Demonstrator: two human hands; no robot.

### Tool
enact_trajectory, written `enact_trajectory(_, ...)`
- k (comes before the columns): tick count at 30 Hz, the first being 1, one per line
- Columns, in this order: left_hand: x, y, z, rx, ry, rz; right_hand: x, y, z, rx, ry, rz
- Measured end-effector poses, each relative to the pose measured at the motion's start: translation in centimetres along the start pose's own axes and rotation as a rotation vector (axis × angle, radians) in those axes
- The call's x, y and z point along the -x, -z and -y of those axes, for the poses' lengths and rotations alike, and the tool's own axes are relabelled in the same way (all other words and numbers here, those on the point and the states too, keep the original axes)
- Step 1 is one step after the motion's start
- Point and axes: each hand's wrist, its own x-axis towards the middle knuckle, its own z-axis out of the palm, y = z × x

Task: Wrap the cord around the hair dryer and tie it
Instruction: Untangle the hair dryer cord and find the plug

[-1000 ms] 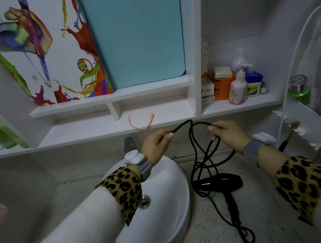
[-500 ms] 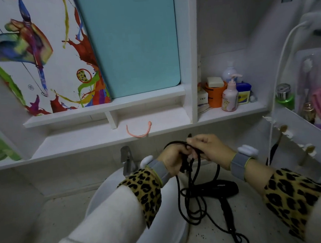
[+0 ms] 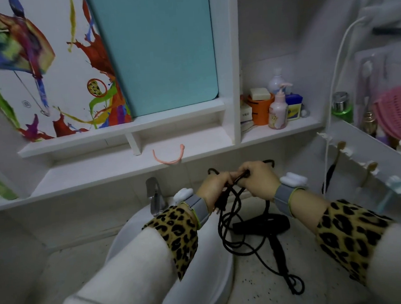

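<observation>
Bathroom counter (image 3: 322,285), hands (image 3: 237,185) gripping cord (image 3: 235,220)

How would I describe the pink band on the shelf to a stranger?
Look at the white shelf below the turquoise panel. Near its front edge, above the faucet, lies a pink band. Unlike the bottles further right, it is thin and U-shaped.

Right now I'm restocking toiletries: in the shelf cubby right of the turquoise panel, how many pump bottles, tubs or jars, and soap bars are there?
Pump bottles: 2
Tubs or jars: 2, the orange tub and the blue-lidded jar
Soap bar: 1
Total: 5
</observation>
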Motion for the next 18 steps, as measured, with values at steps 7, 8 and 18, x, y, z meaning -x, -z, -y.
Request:
enact_trajectory(7,0.6,2.1,1.2,0.231,-0.083,-0.120,-1.0,4.1,-0.2,-0.822,-0.406,-0.156)
enact_trajectory(8,0.7,2.0,1.6,0.245,-0.083,-0.060,-1.0,4.4,0.3,-0.923,-0.432,-0.140)
enact_trajectory(18,3.3,-3.8,1.4,0.014,-0.144,0.093,1.5,7.0,4.3,-1.165,-0.307,-0.034)
